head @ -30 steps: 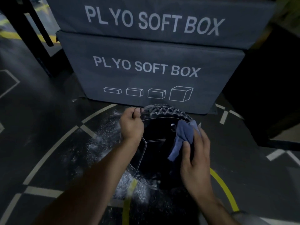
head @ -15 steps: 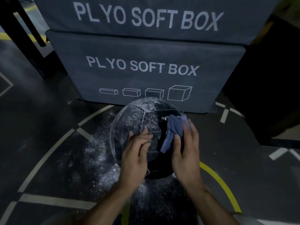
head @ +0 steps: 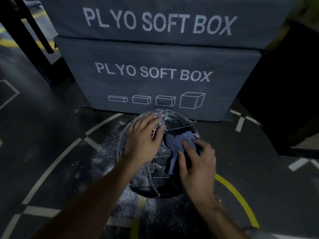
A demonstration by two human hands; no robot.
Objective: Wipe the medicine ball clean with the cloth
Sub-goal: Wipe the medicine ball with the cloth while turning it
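A dark medicine ball (head: pixel 155 180) is seen from above, resting on a gym floor (head: pixel 51 135) just in front of two stacked grey boxes (head: pixel 155 75) printed "PLYO SOFT BOX". White powder (head: pixel 105 152) is scattered on the floor to the left of the fingers and dusts the ball's upper left surface.

The left hand (head: pixel 143 142) is laid flat on the ball's top, fingers (head: pixel 153 119) straight and spread, apparently to stop the ball from rolling while it is wiped. Just to its right, a crumpled blue cloth (head: pixel 177 145) is pressed against the ball under the right hand (head: pixel 195 163), whose fingers (head: pixel 188 147) are bent over the fabric so it is kept bunched against the surface. The panel under the cloth looks darker and cleaner than the powdered area under the left fingers, so much wiping is judged to remain.
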